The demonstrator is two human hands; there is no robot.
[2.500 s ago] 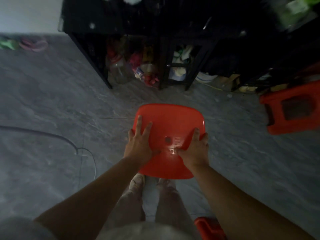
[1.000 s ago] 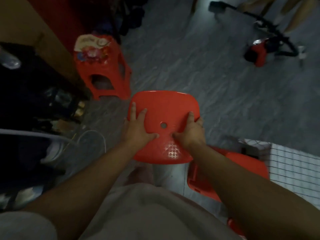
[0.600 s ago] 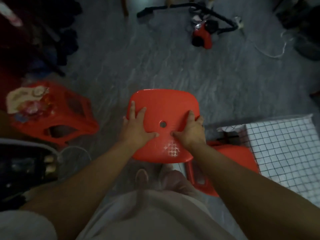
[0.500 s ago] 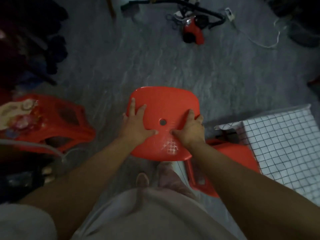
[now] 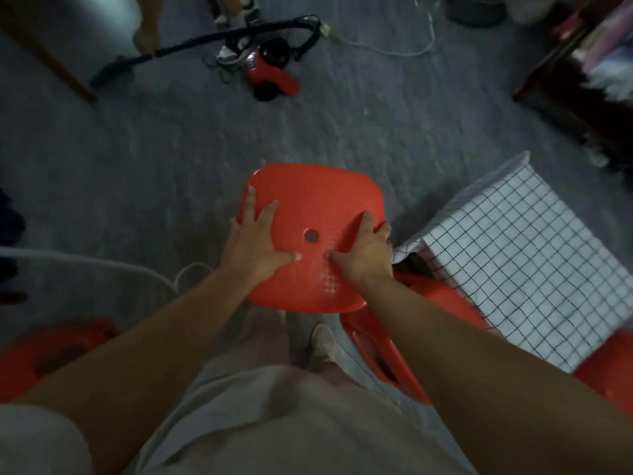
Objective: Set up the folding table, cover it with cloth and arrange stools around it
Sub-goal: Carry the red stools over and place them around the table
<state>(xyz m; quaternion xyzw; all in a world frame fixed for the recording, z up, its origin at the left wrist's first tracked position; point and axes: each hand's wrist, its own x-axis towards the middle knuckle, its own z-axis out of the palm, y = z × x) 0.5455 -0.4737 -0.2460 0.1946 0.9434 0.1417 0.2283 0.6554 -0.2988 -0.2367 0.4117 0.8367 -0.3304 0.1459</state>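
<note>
I hold a red plastic stool (image 5: 315,200) by its seat, in the air in front of me over the grey floor. My left hand (image 5: 253,241) grips the seat's left side, thumb and two fingers lying on top. The seat's right edge is in the grip of my right hand (image 5: 366,248), thumb on top near the centre hole. The table under a white checked cloth (image 5: 513,255) stands to the right, close to the stool. A second red stool (image 5: 394,344) sits beside the table's near corner, below my right arm.
More red stools show at the lower left (image 5: 51,351) and at the lower right edge (image 5: 613,365). A red vacuum cleaner (image 5: 270,70) with a black hose and a white cable lie ahead. Another person's feet (image 5: 239,15) are at the top. Dark furniture (image 5: 582,80) stands at the upper right.
I have turned to the right with the stool held the same way. The dark shelves went out of view, and the cloth-covered table and vacuum cleaner came in.
</note>
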